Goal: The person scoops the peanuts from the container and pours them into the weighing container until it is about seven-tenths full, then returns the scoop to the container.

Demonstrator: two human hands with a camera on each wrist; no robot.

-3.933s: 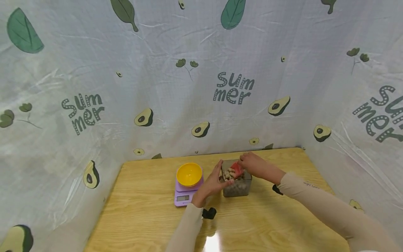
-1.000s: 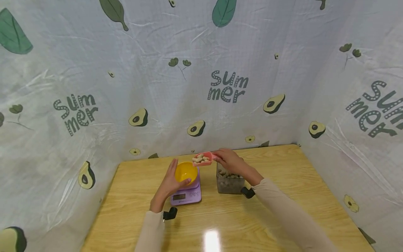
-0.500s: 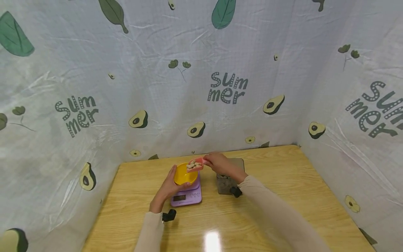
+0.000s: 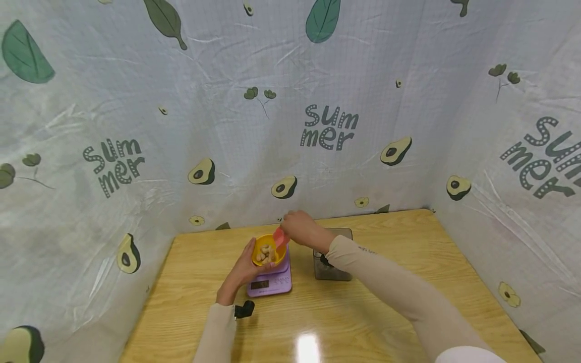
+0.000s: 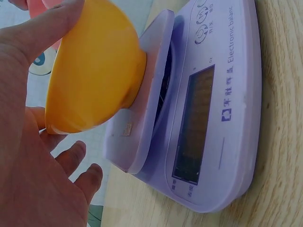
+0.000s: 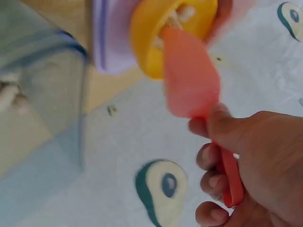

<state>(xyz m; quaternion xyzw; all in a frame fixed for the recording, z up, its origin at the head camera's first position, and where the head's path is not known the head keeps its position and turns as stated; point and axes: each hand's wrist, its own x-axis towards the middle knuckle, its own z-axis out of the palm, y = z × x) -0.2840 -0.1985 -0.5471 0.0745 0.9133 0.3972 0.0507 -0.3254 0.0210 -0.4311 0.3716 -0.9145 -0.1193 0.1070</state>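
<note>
Several peanuts (image 4: 265, 254) already lay in the bowl (image 5: 97, 66) on the scale (image 4: 278, 284), left hand (image 4: 245, 268) curled around its side, right hand (image 4: 301, 230) gripping the scoop (image 6: 191, 75) tipped over it, with more peanuts (image 6: 13, 98) left in the tub (image 4: 335, 274)!

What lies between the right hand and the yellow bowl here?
The red scoop, held by the right hand and tipped over the yellow bowl; the right wrist view shows it.
</note>
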